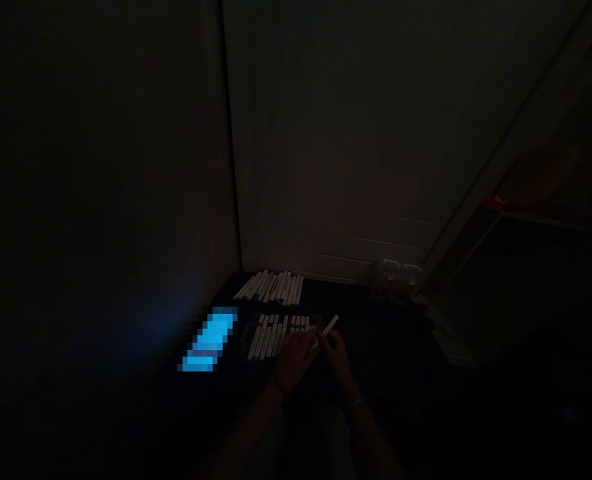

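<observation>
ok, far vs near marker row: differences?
The far marker row lies at the wall; the near marker row lies beside the left hand, which grips a loose marker. The near marker row shows red and green marks; the far marker row looks mostly white. Both: white barrels laid side by side.

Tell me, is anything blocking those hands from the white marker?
Nothing visible does. The left hand and the right hand both grip the white marker, by the right end of the near row of markers. The picture is very dim, so finer detail is lost.
</observation>
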`<state>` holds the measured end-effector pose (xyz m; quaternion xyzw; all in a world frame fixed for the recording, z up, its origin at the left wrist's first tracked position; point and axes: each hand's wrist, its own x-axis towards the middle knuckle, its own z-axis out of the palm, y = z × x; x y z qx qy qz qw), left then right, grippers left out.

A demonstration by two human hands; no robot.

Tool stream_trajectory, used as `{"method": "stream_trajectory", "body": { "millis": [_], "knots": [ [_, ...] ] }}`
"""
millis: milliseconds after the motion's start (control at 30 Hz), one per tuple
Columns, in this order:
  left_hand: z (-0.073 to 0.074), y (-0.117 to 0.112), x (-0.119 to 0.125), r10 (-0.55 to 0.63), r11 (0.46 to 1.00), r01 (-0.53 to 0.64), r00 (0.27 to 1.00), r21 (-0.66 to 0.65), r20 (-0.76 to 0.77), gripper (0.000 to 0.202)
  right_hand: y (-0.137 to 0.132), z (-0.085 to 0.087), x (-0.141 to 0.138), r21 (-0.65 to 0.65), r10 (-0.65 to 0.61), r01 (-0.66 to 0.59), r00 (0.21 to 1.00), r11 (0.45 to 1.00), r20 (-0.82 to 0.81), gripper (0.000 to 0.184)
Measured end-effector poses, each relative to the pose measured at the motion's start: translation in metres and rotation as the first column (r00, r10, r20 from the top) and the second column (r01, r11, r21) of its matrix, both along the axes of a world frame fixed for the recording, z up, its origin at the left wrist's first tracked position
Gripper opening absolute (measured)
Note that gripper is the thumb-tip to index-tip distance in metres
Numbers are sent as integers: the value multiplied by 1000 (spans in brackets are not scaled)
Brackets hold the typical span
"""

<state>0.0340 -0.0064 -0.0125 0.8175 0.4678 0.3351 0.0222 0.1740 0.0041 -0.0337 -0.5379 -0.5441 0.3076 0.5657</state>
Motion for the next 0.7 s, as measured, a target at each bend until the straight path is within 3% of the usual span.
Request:
{"method": "stream_trajectory", "body": {
  "millis": [200, 467, 567, 700],
  "knots": [
    [-1, -2, -4, -36, 999, 36, 998, -1, -44, 28, 0, 5, 6, -43, 51, -57, 991, 997, -127, 43],
    [0, -3, -16, -101, 995, 100, 994, -24, -40, 29, 3, 0, 12, -93, -105, 87, 973, 992, -205, 49],
    [-4, -7, -23, -86, 996, 86, 996, 5, -39, 38, 5, -3, 14, -98, -129, 107, 959, 989, -254, 46],
    [-16, -9, -27, -2, 998, 6, 997, 57, -71, 58, 9, 1, 9, -72, -40, 23, 971, 997, -236, 43]
  ]
}}
